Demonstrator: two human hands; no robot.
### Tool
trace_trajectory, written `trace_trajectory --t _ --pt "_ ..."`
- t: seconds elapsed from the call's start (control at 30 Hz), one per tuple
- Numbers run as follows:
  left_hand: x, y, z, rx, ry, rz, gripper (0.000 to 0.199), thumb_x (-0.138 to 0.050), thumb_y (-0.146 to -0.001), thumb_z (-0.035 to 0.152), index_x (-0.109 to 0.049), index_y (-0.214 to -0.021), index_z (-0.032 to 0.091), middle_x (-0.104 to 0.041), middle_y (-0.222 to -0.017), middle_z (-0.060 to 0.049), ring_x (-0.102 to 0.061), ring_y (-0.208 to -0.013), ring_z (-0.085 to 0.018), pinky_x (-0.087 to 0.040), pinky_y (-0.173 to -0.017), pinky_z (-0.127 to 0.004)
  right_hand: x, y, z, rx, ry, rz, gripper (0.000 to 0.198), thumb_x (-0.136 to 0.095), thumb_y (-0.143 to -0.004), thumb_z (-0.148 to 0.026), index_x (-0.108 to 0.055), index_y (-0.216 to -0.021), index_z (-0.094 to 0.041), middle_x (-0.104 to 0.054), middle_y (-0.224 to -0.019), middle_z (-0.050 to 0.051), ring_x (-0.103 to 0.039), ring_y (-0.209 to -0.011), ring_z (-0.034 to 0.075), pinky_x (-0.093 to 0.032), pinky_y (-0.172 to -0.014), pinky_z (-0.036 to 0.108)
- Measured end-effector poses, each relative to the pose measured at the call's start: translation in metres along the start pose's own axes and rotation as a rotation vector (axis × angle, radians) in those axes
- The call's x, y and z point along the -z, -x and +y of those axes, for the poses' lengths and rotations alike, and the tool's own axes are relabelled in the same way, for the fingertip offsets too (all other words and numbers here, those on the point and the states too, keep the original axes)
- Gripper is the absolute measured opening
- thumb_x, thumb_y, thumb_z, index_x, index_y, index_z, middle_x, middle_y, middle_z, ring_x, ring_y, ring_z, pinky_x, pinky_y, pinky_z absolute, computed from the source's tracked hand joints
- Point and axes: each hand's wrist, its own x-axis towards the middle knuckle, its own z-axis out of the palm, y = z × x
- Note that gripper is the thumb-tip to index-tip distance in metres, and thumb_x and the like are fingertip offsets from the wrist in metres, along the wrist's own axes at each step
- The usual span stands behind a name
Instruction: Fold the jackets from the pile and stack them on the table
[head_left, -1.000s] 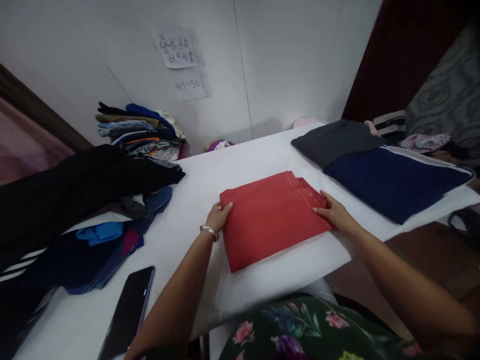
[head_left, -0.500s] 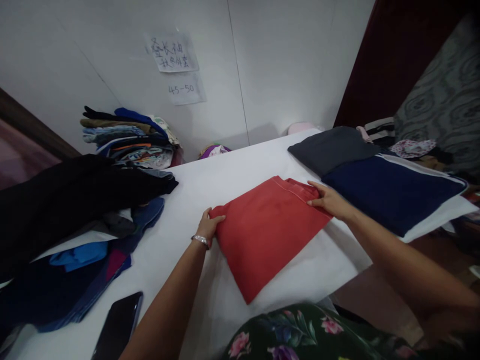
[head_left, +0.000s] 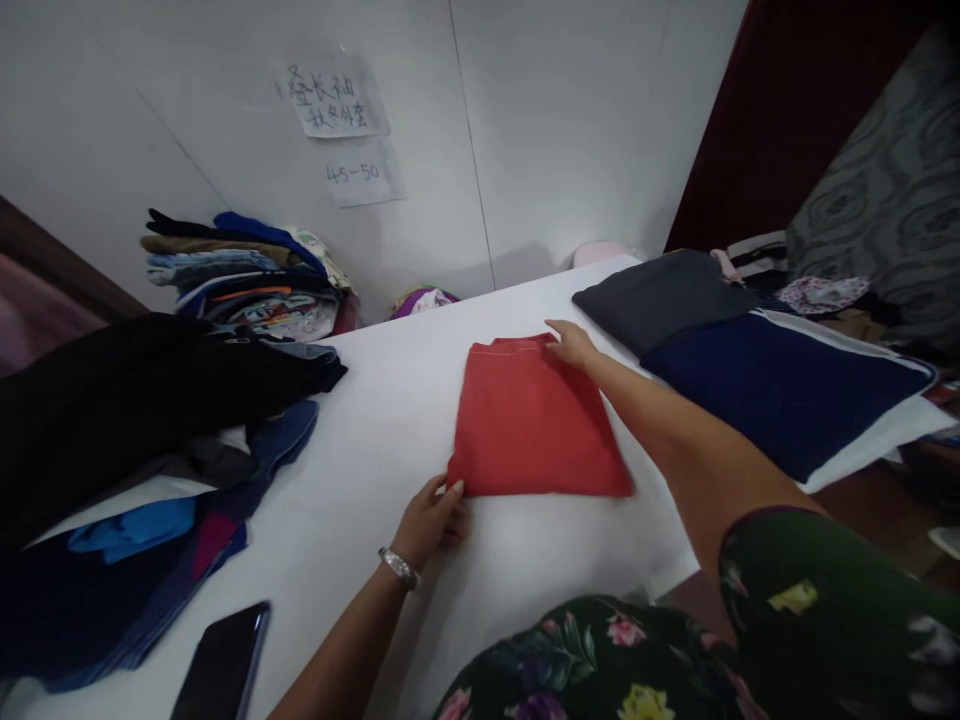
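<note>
A folded red garment [head_left: 536, 425] with a pale stitched line near its far edge lies on the white table [head_left: 360, 410]. It rests with its near edge roughly level in view. My left hand [head_left: 431, 515], a silver band on its wrist, pinches the near left corner, thumb on top and the other fingers curled beneath. At the far right corner, my right hand [head_left: 571, 345] has the folded edge between thumb and fingers; part of that grip is hidden.
To the left lie heaped dark clothes [head_left: 150, 400], with a phone [head_left: 221, 665] nearer me. A stack of folded clothes [head_left: 247, 275] stands behind. Folded grey [head_left: 667, 300] and navy [head_left: 780, 390] garments lie at the right. Handwritten paper signs [head_left: 337, 100] hang on the wall.
The red garment has turned counterclockwise and now lies squarer to me. My right hand has moved left and away from me with its corner; my left hand has come nearer to me.
</note>
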Motion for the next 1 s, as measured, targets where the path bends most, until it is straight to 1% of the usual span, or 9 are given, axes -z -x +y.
trace_trajectory --t 0.13,0.2,0.3,0.43,0.53,0.7,0.8,0.9,1.0 --pt "0.018 -0.014 0.006 -0.295 -0.271 0.141 0.042 -0.062 -0.069 0.054 -0.067 -0.09 0.017 -0.062 -0.067 -0.001 -0.054 -0.051 -0.013 -0.043 -0.047 -0.025 0.007 0.073 0.023 -0.141 -0.166 0.109 0.051 -0.048 -0.082 -0.021 -0.049 -0.132 -0.012 -0.057 -0.128 0.013 -0.055 -0.113 0.021 -0.046 -0.092 0.036" --pt "0.019 -0.02 0.009 -0.396 -0.298 0.186 0.041 -0.065 -0.066 0.054 -0.069 -0.085 0.018 -0.065 -0.075 -0.002 -0.055 -0.057 -0.013 -0.045 -0.053 -0.026 0.018 0.122 0.029 -0.285 -0.499 0.12 0.051 -0.053 -0.08 -0.025 -0.05 -0.129 -0.013 -0.063 -0.117 0.012 -0.062 -0.096 0.019 -0.05 -0.071 0.028" --pt "0.015 -0.028 0.009 -0.355 -0.228 0.119 0.044 -0.066 -0.064 0.055 -0.068 -0.085 0.017 -0.062 -0.066 0.0 -0.052 -0.055 -0.012 -0.042 -0.052 -0.024 0.031 0.196 0.028 -0.465 -0.747 0.021 0.053 -0.065 -0.073 -0.035 -0.054 -0.122 -0.017 -0.068 -0.099 0.008 -0.057 -0.063 0.011 -0.036 -0.046 0.02" --pt "0.013 -0.033 0.006 -0.322 -0.091 0.073 0.044 -0.07 -0.06 0.055 -0.066 -0.082 0.017 -0.061 -0.062 0.001 -0.051 -0.054 -0.012 -0.039 -0.048 -0.023 0.035 0.256 0.014 -0.584 -0.91 -0.059 0.063 -0.07 -0.069 -0.033 -0.048 -0.126 -0.02 -0.066 -0.094 0.005 -0.046 -0.049 0.006 -0.025 -0.039 0.019" --pt "0.014 -0.033 0.005 -0.306 -0.054 0.082 0.043 -0.071 -0.058 0.053 -0.065 -0.08 0.017 -0.056 -0.055 0.004 -0.046 -0.047 -0.01 -0.032 -0.042 -0.021 0.033 0.268 0.006 -0.636 -0.94 -0.03 0.069 -0.073 -0.066 -0.032 -0.045 -0.129 -0.021 -0.062 -0.087 0.001 -0.047 -0.049 0.006 -0.025 -0.038 0.019" --pt "0.01 -0.023 0.01 -0.212 0.036 -0.023 0.043 -0.07 -0.059 0.051 -0.062 -0.084 0.017 -0.043 -0.047 0.009 -0.029 -0.038 -0.005 -0.022 -0.039 -0.02 0.026 0.271 -0.002 -0.619 -1.04 -0.146 0.07 -0.074 -0.067 -0.033 -0.045 -0.129 -0.02 -0.053 -0.06 -0.006 -0.044 -0.043 0.007 -0.022 -0.035 0.018" --pt "0.007 -0.02 0.011 -0.19 0.024 -0.072 0.044 -0.068 -0.062 0.051 -0.06 -0.089 0.017 -0.041 -0.048 0.01 -0.026 -0.038 -0.005 -0.02 -0.04 -0.021 0.021 0.274 -0.002 -0.629 -1.067 -0.173 0.08 -0.074 -0.068 -0.035 -0.036 -0.138 -0.021 -0.049 -0.054 -0.008 -0.046 -0.041 0.009 -0.021 -0.034 0.018" --pt "0.005 -0.025 0.009 -0.252 -0.082 -0.025 0.039 -0.063 -0.064 0.053 -0.059 -0.079 0.017 -0.046 -0.051 0.007 -0.033 -0.042 -0.007 -0.026 -0.043 -0.022 0.018 0.274 0.0 -0.625 -1.02 -0.161 0.085 -0.071 -0.07 -0.04 -0.029 -0.142 -0.02 -0.05 -0.052 -0.008 -0.045 -0.04 0.009 -0.024 -0.034 0.019" --pt "0.003 -0.033 0.004 -0.359 -0.239 0.11 0.033 -0.058 -0.066 0.051 -0.051 -0.064 0.019 -0.046 -0.053 0.006 -0.04 -0.05 -0.01 -0.031 -0.049 -0.023 0.017 0.271 0.003 -0.564 -0.891 -0.128 0.084 -0.067 -0.071 -0.042 -0.03 -0.142 -0.016 -0.049 -0.047 -0.009 -0.04 -0.037 0.009 -0.027 -0.036 0.019"
